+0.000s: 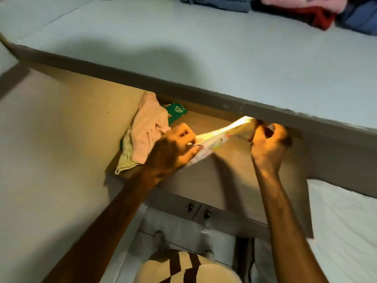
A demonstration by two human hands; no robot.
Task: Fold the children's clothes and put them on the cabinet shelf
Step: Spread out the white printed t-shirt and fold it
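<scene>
My left hand (173, 148) pinches one end of the white printed garment (220, 137), fingers closed tight on it. My right hand (269, 144) grips the other end, up under the upper shelf's edge (183, 88). It's stretched between them above the cabinet shelf (204, 180), right of a pink garment (146, 129).

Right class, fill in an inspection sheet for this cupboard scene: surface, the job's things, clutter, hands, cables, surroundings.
Surface: wooden shelf, lit from under the shelf above.
Job's things: white printed garment stretched between both hands; pink garment, pale green cloth and green printed garment heaped at the shelf's left.
Clutter: nothing seen.
Hands: left hand and right hand each grip an end of the white garment.
Cables: nothing seen.
Surroundings: upper shelf with folded clothes stack; cabinet doors with knobs below.
</scene>
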